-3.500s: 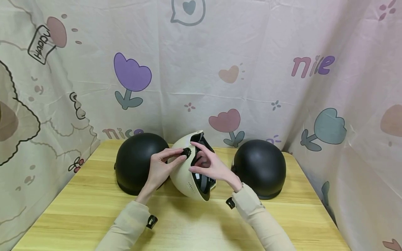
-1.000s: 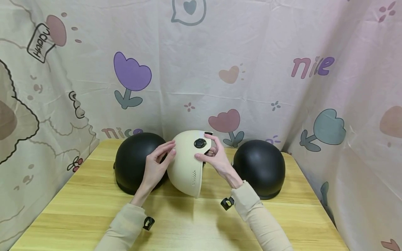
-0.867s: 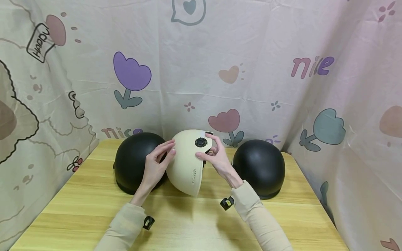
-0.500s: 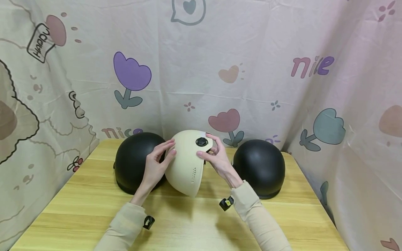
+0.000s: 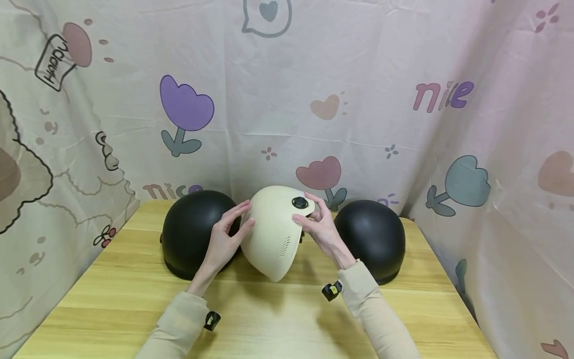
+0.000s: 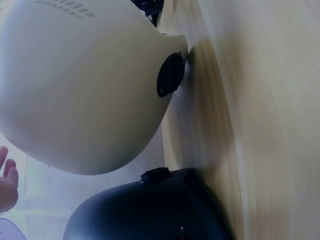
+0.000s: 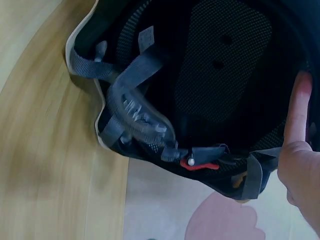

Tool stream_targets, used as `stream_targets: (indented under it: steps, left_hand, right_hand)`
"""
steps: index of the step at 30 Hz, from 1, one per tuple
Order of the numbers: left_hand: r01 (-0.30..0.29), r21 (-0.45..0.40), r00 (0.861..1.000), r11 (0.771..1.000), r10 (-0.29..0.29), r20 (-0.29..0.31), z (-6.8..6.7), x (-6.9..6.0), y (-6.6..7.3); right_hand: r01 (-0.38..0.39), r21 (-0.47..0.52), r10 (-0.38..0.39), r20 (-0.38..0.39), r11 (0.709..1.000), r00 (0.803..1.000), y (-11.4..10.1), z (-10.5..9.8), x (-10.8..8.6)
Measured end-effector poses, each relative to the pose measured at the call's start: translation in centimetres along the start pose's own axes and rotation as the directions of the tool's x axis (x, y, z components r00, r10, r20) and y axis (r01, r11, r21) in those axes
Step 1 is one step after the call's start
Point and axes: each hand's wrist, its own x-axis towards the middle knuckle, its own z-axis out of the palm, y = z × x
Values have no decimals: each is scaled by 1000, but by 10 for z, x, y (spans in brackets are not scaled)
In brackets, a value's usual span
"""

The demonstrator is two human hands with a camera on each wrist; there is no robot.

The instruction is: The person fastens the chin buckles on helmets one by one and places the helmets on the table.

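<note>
A cream helmet (image 5: 271,234) with a round black vent knob (image 5: 299,202) is held tilted above the table, between the hands. My right hand (image 5: 320,227) grips its rim, thumb on the outer shell and fingers going inside. In the right wrist view the dark lining (image 7: 225,65), a grey chin strap (image 7: 135,80) and a red buckle tab (image 7: 200,165) show inside. With thumb and fingers extended and spread apart, my left hand (image 5: 226,234) touches the left side of the shell. Another black knob (image 6: 171,75) on the helmet shows in the left wrist view.
A black helmet (image 5: 197,234) stands close behind the left hand, and a second black helmet (image 5: 371,242) is beside the right wrist. The wooden table (image 5: 269,324) ends against a printed cloth backdrop (image 5: 269,99).
From 3.5 s ago, the left hand has let go of the vent knob and moved to the shell's left side. The helmet has turned, hiding its inside from the head view, then shifted slightly right.
</note>
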Motion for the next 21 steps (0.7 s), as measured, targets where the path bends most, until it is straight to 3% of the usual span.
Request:
stream_targets:
  steps: [10, 21]
  left_hand:
    - [1, 1, 1000, 1000, -1, 26, 1, -1, -4]
    - [44, 2, 998, 999, -44, 37, 0, -4, -7]
  right_hand:
    - [-32, -88, 31, -8, 996, 999, -2, -15, -5]
    - [-46, -273, 37, -39, 961, 999, -6, -25, -14]
